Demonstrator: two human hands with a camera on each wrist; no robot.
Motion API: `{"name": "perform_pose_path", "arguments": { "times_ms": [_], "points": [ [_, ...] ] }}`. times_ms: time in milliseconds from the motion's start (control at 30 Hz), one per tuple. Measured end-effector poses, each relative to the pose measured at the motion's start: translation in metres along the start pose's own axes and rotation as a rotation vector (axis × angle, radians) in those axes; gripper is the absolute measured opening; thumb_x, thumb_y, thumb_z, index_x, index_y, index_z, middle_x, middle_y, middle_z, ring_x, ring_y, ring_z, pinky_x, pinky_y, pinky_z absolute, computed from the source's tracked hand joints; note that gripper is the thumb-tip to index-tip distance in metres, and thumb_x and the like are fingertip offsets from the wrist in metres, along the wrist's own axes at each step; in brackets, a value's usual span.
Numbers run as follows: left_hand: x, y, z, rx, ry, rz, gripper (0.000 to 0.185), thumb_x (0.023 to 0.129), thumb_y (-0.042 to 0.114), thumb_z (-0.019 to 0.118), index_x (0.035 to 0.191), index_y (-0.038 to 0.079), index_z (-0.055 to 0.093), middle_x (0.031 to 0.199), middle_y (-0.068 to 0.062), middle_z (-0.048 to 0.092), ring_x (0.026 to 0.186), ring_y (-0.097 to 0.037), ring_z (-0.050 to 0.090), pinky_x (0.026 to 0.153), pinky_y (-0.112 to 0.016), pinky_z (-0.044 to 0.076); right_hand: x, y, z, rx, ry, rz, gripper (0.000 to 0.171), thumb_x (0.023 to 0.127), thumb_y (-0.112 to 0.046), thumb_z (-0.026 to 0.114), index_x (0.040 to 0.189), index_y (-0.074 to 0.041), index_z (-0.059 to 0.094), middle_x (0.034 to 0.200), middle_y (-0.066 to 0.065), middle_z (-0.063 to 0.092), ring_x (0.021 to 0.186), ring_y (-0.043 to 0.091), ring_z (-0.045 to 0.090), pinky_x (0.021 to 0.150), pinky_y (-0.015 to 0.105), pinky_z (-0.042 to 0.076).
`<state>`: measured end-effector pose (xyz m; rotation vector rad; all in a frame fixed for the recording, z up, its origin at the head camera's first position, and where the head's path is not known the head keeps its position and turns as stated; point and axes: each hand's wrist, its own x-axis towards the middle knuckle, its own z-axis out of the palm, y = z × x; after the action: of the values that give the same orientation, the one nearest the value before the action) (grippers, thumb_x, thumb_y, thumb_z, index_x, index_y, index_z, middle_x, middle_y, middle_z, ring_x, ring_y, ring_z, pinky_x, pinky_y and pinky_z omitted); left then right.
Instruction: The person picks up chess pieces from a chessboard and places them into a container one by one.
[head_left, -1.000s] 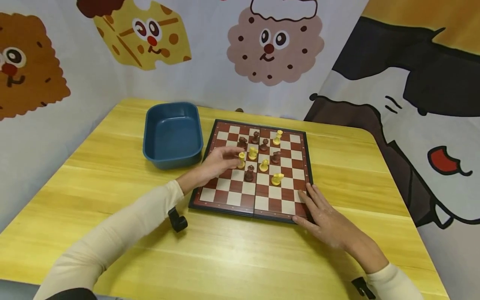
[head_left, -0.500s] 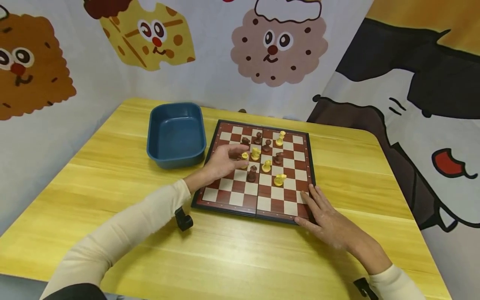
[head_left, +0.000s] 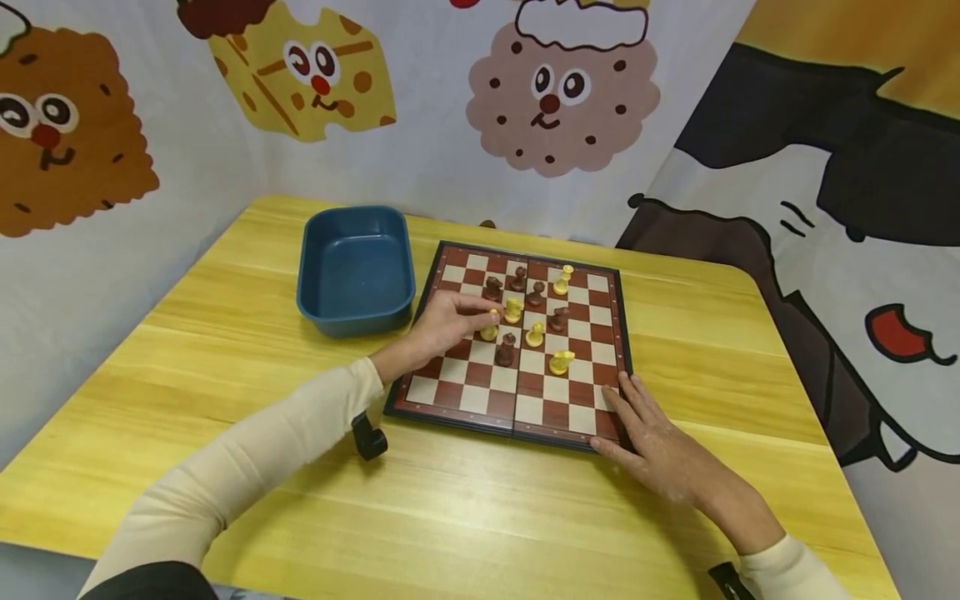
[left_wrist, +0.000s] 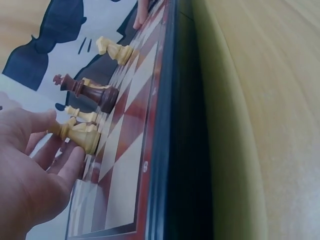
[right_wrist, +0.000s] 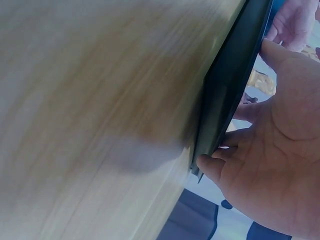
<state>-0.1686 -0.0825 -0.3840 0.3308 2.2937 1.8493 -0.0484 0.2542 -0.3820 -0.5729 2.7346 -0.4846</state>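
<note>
My left hand (head_left: 441,323) is over the left half of a red-and-white chessboard (head_left: 472,399). Its thumb and fingers pinch the top of a yellow chess piece (left_wrist: 86,136), whose base is at the board. Close to that hand stand a yellow knight (head_left: 513,310) and a dark brown king (left_wrist: 89,92). My right hand (head_left: 660,450) rests with extended fingers on the board's near right corner. In the right wrist view its fingers lie along the board's black edge (right_wrist: 227,95).
Several other yellow and brown pieces stand on the board, among them a yellow knight (head_left: 561,362) and a yellow piece (head_left: 562,281) at the far side. A blue bin (head_left: 356,321) sits left of the board on the wooden table (head_left: 187,350). A cartoon-printed cloth (head_left: 435,167) hangs behind.
The left thumb and fingers, spread around the yellow chess piece earlier, have closed on its top. The right hand stays on the board's corner. The head view has shifted slightly.
</note>
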Motion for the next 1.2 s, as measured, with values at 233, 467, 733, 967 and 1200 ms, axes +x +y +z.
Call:
{"name": "perform_pose_path", "arguments": {
  "times_ms": [233,467,733,967,1200],
  "points": [
    [-0.001,-0.004,0.006,0.056,0.033,0.016,0.028,0.096,0.018,0.075,0.122,0.007,0.076,0.124,-0.004,0.071,0.082,-0.015,0.060,0.055,-0.028,0.038,-0.002,0.002,0.002,0.004,0.009,-0.003,0.085,0.103,-0.062,0.046,0.163,-0.007,0.021,0.168,0.019,0.001,0.152,0.042,0.000,0.108,0.070,0.029],
    [-0.005,-0.011,0.010,0.198,0.033,0.064,0.031,0.095,0.014,0.075,0.125,0.003,0.073,0.123,-0.009,0.071,0.108,-0.017,0.066,0.081,-0.030,0.056,-0.006,0.004,0.006,0.013,0.006,0.008,0.086,0.102,-0.063,0.047,0.163,-0.008,0.021,0.169,0.018,0.001,0.152,0.041,0.000,0.108,0.070,0.029],
    [-0.007,-0.011,0.012,0.177,0.020,0.017,0.033,0.098,0.015,0.072,0.128,0.002,0.070,0.129,-0.010,0.068,0.123,-0.024,0.059,0.099,-0.041,0.051,-0.007,0.003,0.009,0.032,0.010,0.012,0.085,0.103,-0.062,0.046,0.164,-0.009,0.020,0.169,0.017,0.001,0.153,0.040,-0.001,0.108,0.070,0.029],
    [-0.006,-0.012,0.018,0.181,0.022,0.025,0.024,0.096,0.010,0.073,0.119,0.002,0.074,0.115,-0.010,0.072,0.105,-0.022,0.066,0.079,-0.036,0.056,-0.010,0.006,0.011,0.042,0.001,0.019,0.087,0.101,-0.064,0.047,0.164,-0.010,0.020,0.169,0.017,0.003,0.152,0.041,0.001,0.108,0.070,0.029],
    [-0.004,-0.012,0.023,0.196,0.024,0.041,0.024,0.095,0.009,0.074,0.118,0.000,0.074,0.114,-0.009,0.073,0.101,-0.022,0.067,0.076,-0.033,0.055,-0.015,0.011,0.010,0.053,-0.002,0.033,0.087,0.101,-0.063,0.048,0.163,-0.009,0.021,0.169,0.017,0.003,0.152,0.041,0.000,0.107,0.070,0.030]
  ]
}}
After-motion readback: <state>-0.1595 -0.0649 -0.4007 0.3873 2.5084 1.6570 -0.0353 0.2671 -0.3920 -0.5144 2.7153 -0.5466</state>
